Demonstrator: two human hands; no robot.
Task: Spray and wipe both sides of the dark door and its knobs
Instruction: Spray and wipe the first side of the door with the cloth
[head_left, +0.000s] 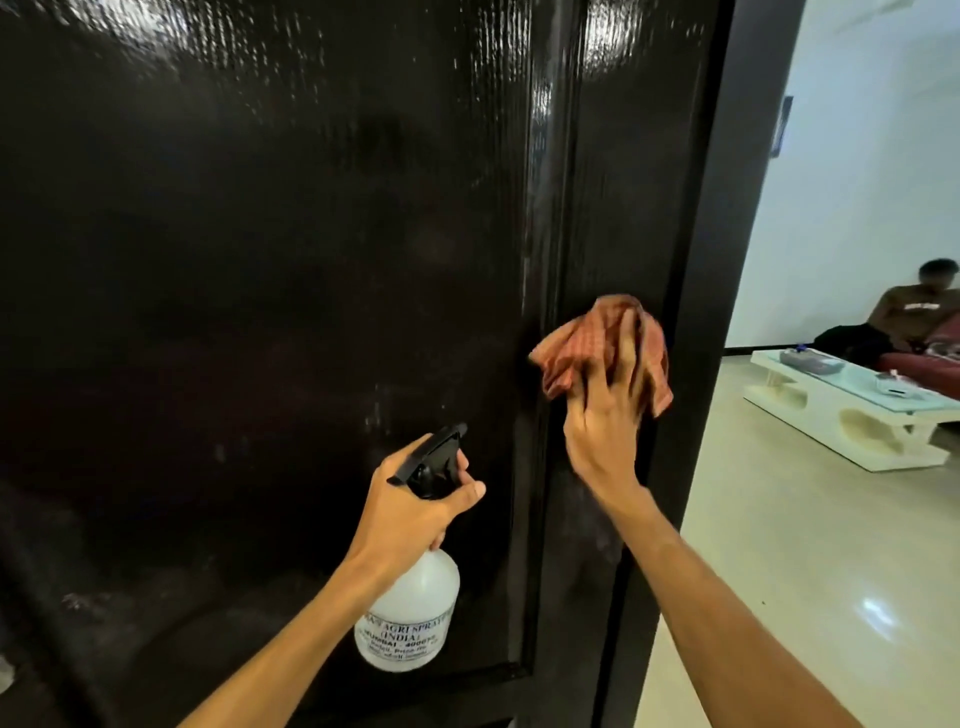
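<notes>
Most of the view is the dark door (260, 312), glossy with faint streaks and glare at the top; its free edge stands at right, with a pale tiled floor (779, 597) and a lit room beyond. A white tabletop (810, 395) sits well away in that room, with a seated person (914, 317) behind it. The spray bottle (410, 608) hangs upright close to the lower panel, nozzle aimed at the door. The reddish cloth (571, 353) is bunched flat against the vertical stile, near the door's edge. The left hand (415, 499) wraps the bottle's neck, thumb forward under the black trigger head. The right hand (608, 431) has its fingers spread and presses the cloth onto the wood. No knob shows; one under the cloth cannot be ruled out. Step in hand looks like wiping the stile on this side. To do it well: keep the palm flat, run long overlapping strokes along the grain, follow the groove beside the panel, refold the cloth when damp, and keep the bottle off the wet surface.
</notes>
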